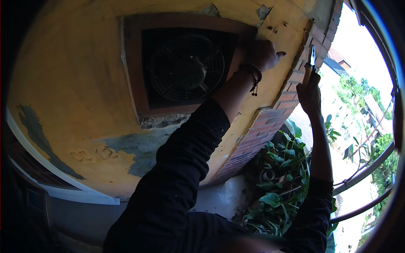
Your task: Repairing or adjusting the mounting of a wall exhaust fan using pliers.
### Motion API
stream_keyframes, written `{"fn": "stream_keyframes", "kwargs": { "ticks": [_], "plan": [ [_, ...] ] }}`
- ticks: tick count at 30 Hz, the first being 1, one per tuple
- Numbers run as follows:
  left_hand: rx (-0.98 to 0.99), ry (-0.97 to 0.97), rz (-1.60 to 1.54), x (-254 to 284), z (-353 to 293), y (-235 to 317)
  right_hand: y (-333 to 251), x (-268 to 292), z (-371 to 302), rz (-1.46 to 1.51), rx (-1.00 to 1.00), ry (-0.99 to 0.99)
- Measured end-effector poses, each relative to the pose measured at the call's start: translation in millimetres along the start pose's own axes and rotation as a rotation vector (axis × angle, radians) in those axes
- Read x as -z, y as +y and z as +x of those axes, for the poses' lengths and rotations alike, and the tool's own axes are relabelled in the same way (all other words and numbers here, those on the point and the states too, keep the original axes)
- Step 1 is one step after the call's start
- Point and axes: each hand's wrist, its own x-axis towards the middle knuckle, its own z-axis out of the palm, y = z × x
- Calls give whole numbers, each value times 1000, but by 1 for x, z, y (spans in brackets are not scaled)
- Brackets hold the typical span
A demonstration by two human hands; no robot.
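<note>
My left hand (262, 55), with a dark beaded bracelet (255, 72) on its wrist, is up against the right side of a reddish-brown frame (133, 63) set in the wall. Its fingers are curled, with one digit pointing right; shadow hides whatever they may grip. Inside the frame sits a round fan with a wire guard (187, 69). Farther right, my right hand (311, 90) is closed around a pair of pliers (312, 57), their bright metal jaws pointing up beside the brick edging.
The yellow wall (71, 84) has peeling grey patches (145, 152) and small holes. Brick edging (270, 122) runs down its right side. Leafy plants (278, 185) grow below my right arm. A curved dark rail (363, 168) crosses at the right, with bright outdoors beyond.
</note>
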Motion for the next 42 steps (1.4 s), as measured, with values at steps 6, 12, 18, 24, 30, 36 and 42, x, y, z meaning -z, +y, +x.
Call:
{"fn": "stream_keyframes", "kwargs": {
  "ticks": [6, 12, 18, 24, 30, 36, 42],
  "plan": [
    [-62, -43, -594, -36, -28, 8, -33, -3, -55, 533, -404, -216],
    [-436, 629, 390, -5, -19, 21, -54, -8, -61, 1051, -468, -121],
    [-521, 186, 876, -5, -40, 26, -32, -1, -58, 1124, -488, -71],
    [-469, 317, 736, -4, -32, 12, -48, -5, -50, 786, -368, 14],
    [-444, 394, 648, -12, -42, 13, -48, -10, -46, 984, -384, -59],
    [-434, 556, 500, 2, -21, 7, -54, -6, -44, 913, -361, -77],
    [-515, 366, 350, 11, -26, 13, -50, -5, -45, 832, -311, -53]
  ]
}}
